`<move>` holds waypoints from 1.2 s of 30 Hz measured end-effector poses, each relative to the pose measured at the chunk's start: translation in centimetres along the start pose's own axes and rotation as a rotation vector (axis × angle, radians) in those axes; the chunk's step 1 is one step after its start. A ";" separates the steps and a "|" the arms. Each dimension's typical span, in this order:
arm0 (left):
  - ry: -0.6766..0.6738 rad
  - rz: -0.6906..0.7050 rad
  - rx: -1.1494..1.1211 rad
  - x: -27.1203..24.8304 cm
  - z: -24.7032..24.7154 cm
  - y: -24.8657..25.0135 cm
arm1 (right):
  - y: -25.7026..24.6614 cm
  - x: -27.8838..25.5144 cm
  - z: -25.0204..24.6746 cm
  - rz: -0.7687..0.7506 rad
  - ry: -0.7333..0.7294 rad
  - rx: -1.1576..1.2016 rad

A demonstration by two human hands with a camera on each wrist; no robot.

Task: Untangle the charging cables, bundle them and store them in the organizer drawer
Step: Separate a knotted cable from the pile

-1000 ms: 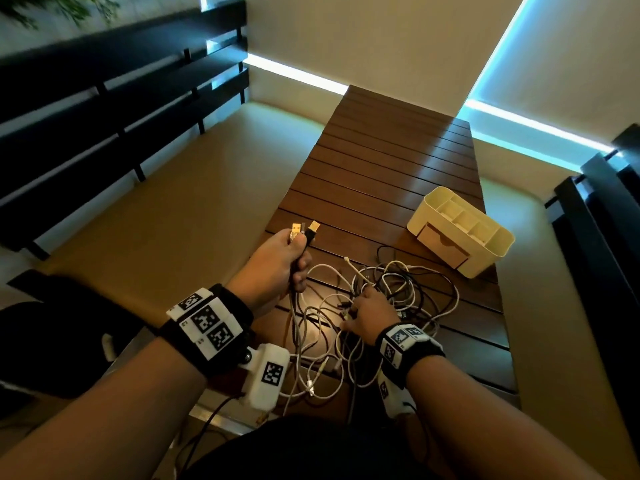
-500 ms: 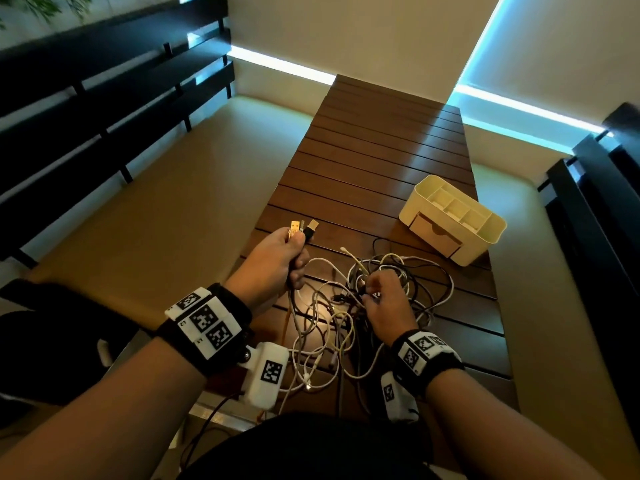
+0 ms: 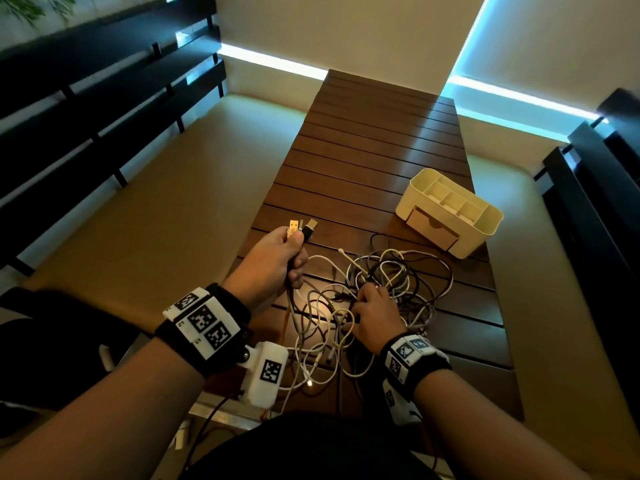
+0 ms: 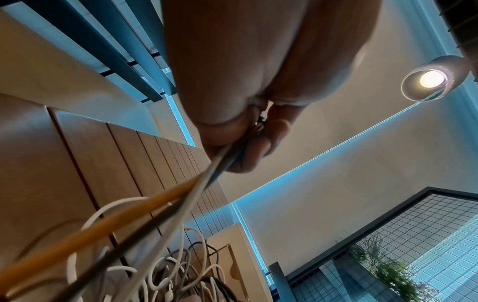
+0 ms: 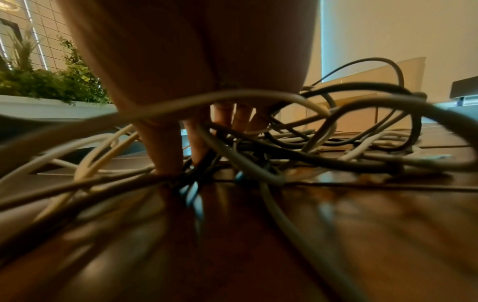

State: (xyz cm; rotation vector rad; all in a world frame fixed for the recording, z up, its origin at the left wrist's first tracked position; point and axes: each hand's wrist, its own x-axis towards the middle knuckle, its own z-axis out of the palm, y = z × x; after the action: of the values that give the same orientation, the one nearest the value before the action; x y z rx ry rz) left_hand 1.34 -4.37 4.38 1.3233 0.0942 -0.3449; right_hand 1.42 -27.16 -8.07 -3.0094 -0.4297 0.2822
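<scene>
- Plug ends are held bunched in the fisted left hand; their leads run down to the right.
- The cable tangle lies there, under the right hand; whether those fingers pinch anything cannot be told.

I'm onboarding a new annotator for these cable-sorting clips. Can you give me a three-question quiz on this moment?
1. True or false: the organizer drawer is shut.
2. What does the left hand hold? A) USB plugs bunched together B) the organizer C) nothing
3. Fill in: the right hand has its fingers down in the ____ on the table.

Key: 1 true; 2 A; 3 cable tangle.
</scene>
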 end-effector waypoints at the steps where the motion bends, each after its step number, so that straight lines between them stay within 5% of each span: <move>1: 0.002 0.000 -0.002 -0.1 0.0 0.1 | -0.1 0.0 -0.1 0.004 -0.007 -0.003; 6: 0.002 0.009 0.017 -0.4 0.0 0.3 | 0.0 0.2 -0.7 0.052 -0.023 0.138; 11: 0.019 0.003 0.009 -0.5 0.2 0.5 | -0.3 -0.5 -3.0 0.163 0.246 0.601; 15: 0.002 -0.012 -0.011 -0.6 1.0 0.5 | -0.7 -1.2 -4.9 0.200 0.406 0.668; 20: -0.015 -0.024 -0.026 -1.1 1.6 0.4 | 0.3 -2.0 -4.7 0.291 0.359 0.613; 26: -0.004 -0.035 -0.032 -1.9 1.1 0.3 | 0.6 -2.9 -3.0 0.225 0.288 0.431; 30: 0.006 -0.020 -0.025 -2.4 0.5 0.2 | 0.8 -2.8 -2.8 0.249 0.307 0.515; 36: 0.010 -0.020 -0.029 -2.8 0.0 0.4 | 1.2 -2.4 -2.3 0.212 0.152 0.368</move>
State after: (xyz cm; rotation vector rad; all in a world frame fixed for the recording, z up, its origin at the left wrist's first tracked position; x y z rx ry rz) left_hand -1.23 -3.73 5.51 1.2961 0.1211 -0.3526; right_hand -0.05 -29.10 -5.59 -2.6874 -0.0376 0.1274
